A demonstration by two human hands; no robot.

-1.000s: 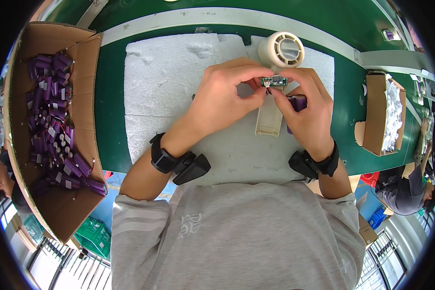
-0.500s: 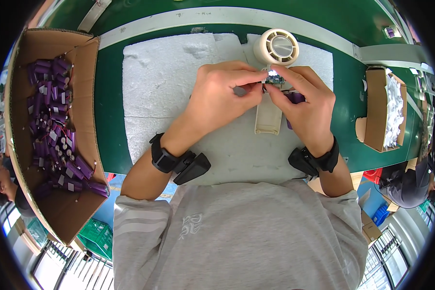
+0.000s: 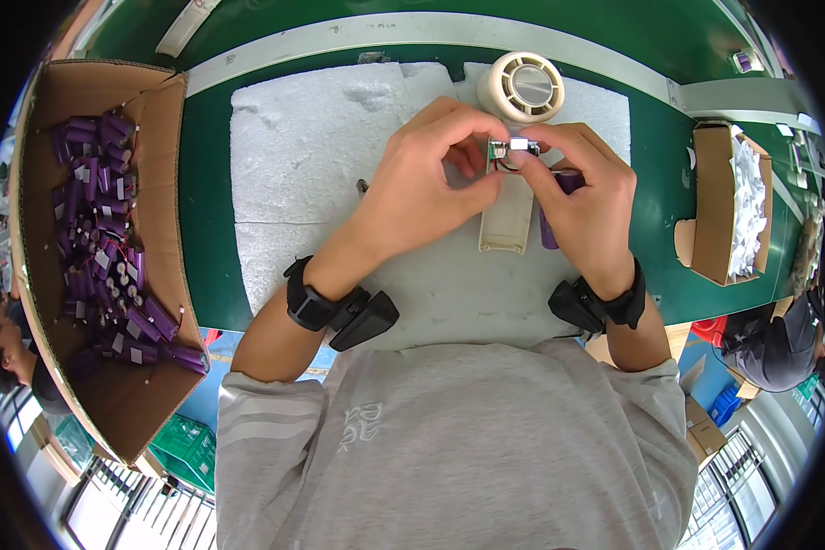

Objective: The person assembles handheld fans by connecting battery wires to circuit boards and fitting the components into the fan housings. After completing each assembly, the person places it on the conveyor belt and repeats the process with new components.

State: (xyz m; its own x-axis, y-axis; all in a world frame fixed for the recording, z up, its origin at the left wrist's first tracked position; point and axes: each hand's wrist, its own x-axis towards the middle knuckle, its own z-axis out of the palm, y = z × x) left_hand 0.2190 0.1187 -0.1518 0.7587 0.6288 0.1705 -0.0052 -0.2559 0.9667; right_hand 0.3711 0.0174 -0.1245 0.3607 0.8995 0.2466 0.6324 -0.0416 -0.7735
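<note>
My right hand (image 3: 585, 188) pinches a small green circuit board (image 3: 497, 152) with a white part on it, between thumb and forefinger. My left hand (image 3: 435, 165) is beside the board's left end, thumb and forefinger apart, the forefingertip close to its upper edge. Thin dark wires show under the board. Below lies a cream handle shell (image 3: 504, 225), its inside facing up, in line with a round cream fan head (image 3: 524, 87). Partly hidden by my right hand is a purple battery pack (image 3: 548, 231) beside the shell.
White foam sheet (image 3: 293, 147) covers part of the green table (image 3: 206, 202). At left stands a large carton (image 3: 160, 183) of purple battery packs (image 3: 105, 220). A smaller carton (image 3: 713, 206) at right holds white pieces (image 3: 748, 215). Another person (image 3: 770, 339) is at far right.
My left thumb and forefinger have come apart from their pinch at the board. The board has turned, now showing a white part, and stays in my right hand.
</note>
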